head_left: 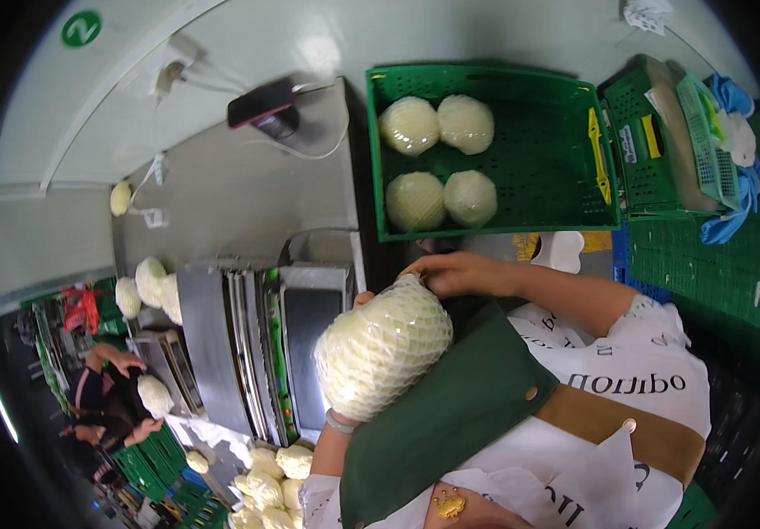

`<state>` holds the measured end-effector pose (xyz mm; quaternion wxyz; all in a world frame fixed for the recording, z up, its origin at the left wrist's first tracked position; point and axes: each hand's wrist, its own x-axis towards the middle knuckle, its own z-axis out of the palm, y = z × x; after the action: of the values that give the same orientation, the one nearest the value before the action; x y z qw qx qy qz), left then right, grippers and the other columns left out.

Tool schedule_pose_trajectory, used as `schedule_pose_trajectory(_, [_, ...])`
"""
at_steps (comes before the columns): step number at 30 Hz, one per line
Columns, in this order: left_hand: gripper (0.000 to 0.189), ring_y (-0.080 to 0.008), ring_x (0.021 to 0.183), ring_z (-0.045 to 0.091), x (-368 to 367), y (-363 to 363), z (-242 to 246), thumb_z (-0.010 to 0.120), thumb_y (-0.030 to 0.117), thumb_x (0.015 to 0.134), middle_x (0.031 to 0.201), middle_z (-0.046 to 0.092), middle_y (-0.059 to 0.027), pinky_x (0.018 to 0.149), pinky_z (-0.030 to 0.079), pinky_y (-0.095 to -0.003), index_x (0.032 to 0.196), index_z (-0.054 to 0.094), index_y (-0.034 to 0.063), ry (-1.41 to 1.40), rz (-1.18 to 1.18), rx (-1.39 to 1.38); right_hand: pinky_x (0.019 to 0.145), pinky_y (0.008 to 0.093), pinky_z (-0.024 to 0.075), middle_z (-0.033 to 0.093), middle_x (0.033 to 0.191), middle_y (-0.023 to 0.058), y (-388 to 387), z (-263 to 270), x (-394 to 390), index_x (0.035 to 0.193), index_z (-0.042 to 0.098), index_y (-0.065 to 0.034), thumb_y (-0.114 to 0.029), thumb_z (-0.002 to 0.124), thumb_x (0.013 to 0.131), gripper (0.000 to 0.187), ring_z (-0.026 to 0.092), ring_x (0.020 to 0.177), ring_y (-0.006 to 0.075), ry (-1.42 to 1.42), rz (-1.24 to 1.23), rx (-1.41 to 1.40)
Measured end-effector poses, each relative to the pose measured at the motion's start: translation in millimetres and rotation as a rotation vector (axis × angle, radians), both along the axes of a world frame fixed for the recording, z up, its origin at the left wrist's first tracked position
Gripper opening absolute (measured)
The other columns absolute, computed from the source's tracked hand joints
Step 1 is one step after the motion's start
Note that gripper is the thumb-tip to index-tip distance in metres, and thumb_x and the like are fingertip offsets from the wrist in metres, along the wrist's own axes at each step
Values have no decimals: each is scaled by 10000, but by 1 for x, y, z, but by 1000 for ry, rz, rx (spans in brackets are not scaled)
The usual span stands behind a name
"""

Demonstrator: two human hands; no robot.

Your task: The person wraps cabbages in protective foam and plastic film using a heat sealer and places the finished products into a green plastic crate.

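Note:
A large pale round vegetable, seemingly a cabbage [386,347], is wrapped in white foam netting and shiny clear film. My left hand [363,299] supports it from the far left side and below; only some fingertips and the banded wrist show. At its upper end, my right hand [449,272] pinches the gathered end of the wrapping. The vegetable is close against my green apron [446,403]. Beyond my hands, a green plastic crate [499,233] holds several wrapped vegetables [416,202] in two pairs at its left side.
Left of me stands a metal wrapping machine [214,344] on a steel table [241,192], with a phone [261,104] on a stand. Loose pale vegetables [264,489] lie in a pile at lower left. Stacked green crates [644,152] stand right. Another person [109,397] handles a vegetable far left.

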<state>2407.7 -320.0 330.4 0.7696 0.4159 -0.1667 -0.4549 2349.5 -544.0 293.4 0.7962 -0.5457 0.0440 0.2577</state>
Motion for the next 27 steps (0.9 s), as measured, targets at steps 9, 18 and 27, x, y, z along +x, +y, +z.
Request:
schedule_pose_trajectory(9, [241,-155,836,577,43,-123,-46,514,55,888,1041,535,-71,732,486,-276,1107,414,49,-132,-2,593,1000,393,378,495,1252,88,-111,-75,-24,1341,359,-62,-289,759,612,862,461,1171,216,84,-730,359])
schedule_pose_trajectory(18, [93,-110,745,565,73,-111,-73,511,67,908,917,572,-56,667,467,-234,999,495,58,211,257,691,1022,435,337,493,1301,90,-318,-248,-57,1312,428,-82,-436,600,796,649,456,1192,267,370,-1311,299])
schedule_pose_trajectory(27, [95,-122,758,563,53,-55,-74,519,124,911,931,576,-64,708,461,-258,974,499,56,288,402,692,1046,387,292,391,1393,83,-355,-317,-38,1386,346,-77,-539,499,870,709,409,1230,253,417,-931,-464])
